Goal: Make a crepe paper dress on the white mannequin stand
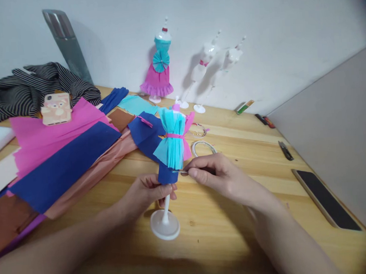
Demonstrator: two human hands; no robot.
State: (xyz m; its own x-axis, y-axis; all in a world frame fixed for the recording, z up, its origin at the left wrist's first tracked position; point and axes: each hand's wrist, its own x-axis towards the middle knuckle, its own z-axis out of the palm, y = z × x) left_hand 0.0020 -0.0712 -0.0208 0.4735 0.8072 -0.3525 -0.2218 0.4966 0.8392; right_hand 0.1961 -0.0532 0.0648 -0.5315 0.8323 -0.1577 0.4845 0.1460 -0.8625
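A small white dress form (pixel 165 205) on a round base stands upright on the table. It wears light-blue pleated crepe paper (pixel 173 154) tied with a pink band, pink paper at its side and a dark blue paper skirt (pixel 165 175) below. My left hand (pixel 147 190) is closed round the lower edge of the blue skirt, at the top of the stem. In a pinch, my right hand (pixel 218 174) holds a thin metal tool (pixel 182 171), its tip touching the blue skirt just under the pleats. Fingers hide most of the tool.
Crepe paper sheets (pixel 68 157) cover the left, with a phone (pixel 56 108) and striped cloth (pixel 10 88) behind. A dressed form (pixel 158 70) and two bare ones stand by the wall. Tape rolls (pixel 203 147), a cutter (pixel 285 150) and a dark-faced phone (pixel 325 198) lie right.
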